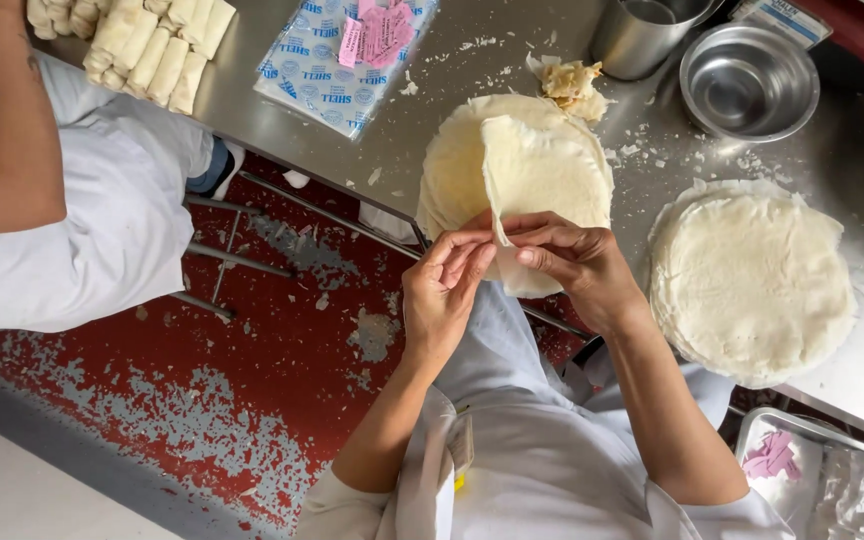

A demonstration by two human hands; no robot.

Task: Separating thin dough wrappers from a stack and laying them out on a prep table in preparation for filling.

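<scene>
A stack of thin round pale wrappers (462, 160) lies at the near edge of a steel table (422, 110). The top wrapper (537, 170) is half lifted and folded up off the stack. My left hand (444, 290) and my right hand (567, 255) meet at its near edge, both pinching the sheet between thumb and fingers. A second stack of round wrappers (750, 280) lies to the right of my right hand, untouched.
Torn wrapper scraps (570, 85) and crumbs lie beyond the stack. A steel bowl (749, 82) and a steel cup (642, 35) stand at the back right. Rolled spring rolls (147, 45) and a printed plastic packet (337, 55) lie at the left. Another person's arm (2, 120) is there.
</scene>
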